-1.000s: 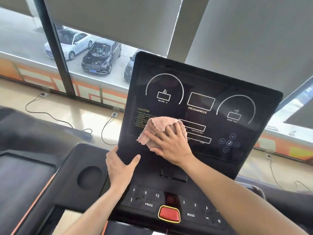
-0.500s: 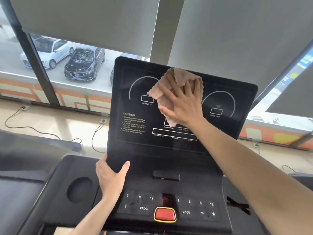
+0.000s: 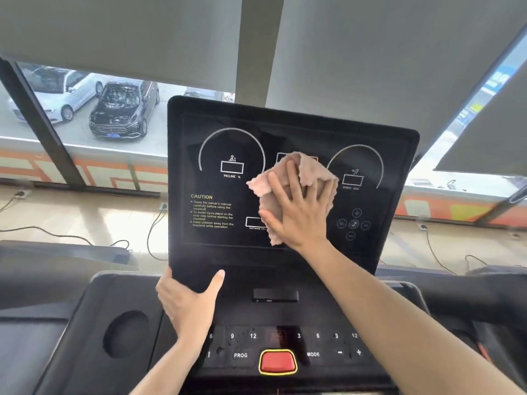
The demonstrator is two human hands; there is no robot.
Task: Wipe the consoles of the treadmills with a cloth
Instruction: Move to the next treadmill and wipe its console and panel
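Note:
A black treadmill console [image 3: 222, 143] with white dials and a yellow CAUTION label stands upright in front of me. My right hand [image 3: 299, 212] lies flat with spread fingers on a pinkish-beige cloth [image 3: 310, 169], pressing it against the middle of the screen. The cloth hides the centre display boxes. My left hand [image 3: 188, 303] grips the console's lower left corner, thumb on the front face.
Below the screen runs a button panel [image 3: 316, 344] with a red stop button [image 3: 278, 362]. A round cup recess [image 3: 125, 333] sits at the left. Beyond are windows with lowered blinds [image 3: 119, 35], parked cars [image 3: 122, 109] and cables [image 3: 154, 232] on the floor.
My right hand swept the cloth from the lower left of the screen up to the top centre, then down to mid-screen. My left hand stayed on the corner. The camera shifted.

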